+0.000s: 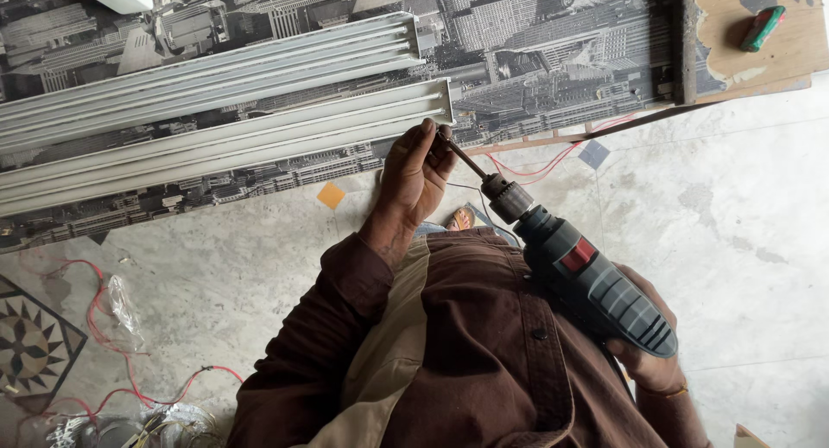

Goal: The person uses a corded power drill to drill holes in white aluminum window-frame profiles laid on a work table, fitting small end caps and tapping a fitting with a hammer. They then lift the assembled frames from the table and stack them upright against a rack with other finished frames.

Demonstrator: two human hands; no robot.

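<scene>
Your left hand (413, 176) pinched drill bit (464, 157) near end of white channel strip (259, 146) on surface; right hand (643, 357) clenched grey drill (587, 279). Step: seating bit. Next needs steady alignment.

Drill (596, 284): matt dark grey plastic body, ribbed rubbery grip, glossy red switch, dull metal chuck, dark steel bit (465, 157). Channel strips (224, 133) far left: smooth matt pale metal or plastic, cannot tell. Table covering (553, 59): printed sheet, slight sheen. Floor (734, 215): polished mottled stone. Shirt (466, 344): brown woven cloth.
</scene>
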